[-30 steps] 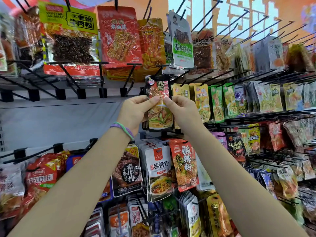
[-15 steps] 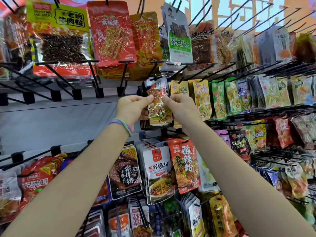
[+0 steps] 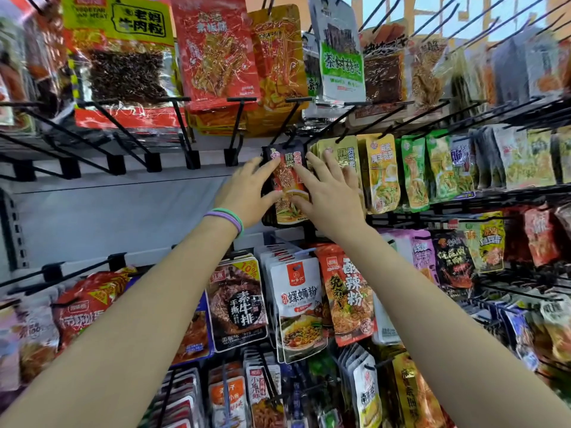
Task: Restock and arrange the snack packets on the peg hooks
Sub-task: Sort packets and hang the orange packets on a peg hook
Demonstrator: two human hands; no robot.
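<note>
Hands on a hanging snack packet. My left hand [image 3: 247, 193] and my right hand [image 3: 329, 193] lie one on each side of a dark packet [image 3: 289, 183] that hangs on a black peg hook [image 3: 282, 131] in the middle row. Both hands are spread, the fingers straight and fanned; the fingertips of each rest flat on the packet's face, and nothing is pinched or gripped. The packet sits directly between the two hands and just beyond the fingertips, its long axis vertical, its top edge at the hook and its lower edge level with my wrists. Neither hand is plainly the nearer; they reach it about equally. More packets of the same kind appear to hang behind this front one on the same hook, though how many cannot be told.

Just beside my right hand, on its outer side, hangs a row of yellow packets [image 3: 381, 171], then green packets [image 3: 414, 171]. Above both hands hang larger red packets [image 3: 213, 50]. Below my wrists hangs a white noodle packet [image 3: 296, 307].

In my judgement the step in hand is squaring and pressing the front packet back along its hook, so the coming push runs straight away from my palms, along the hook's length. A purple and green wristband [image 3: 227, 217] circles my left wrist.
</note>
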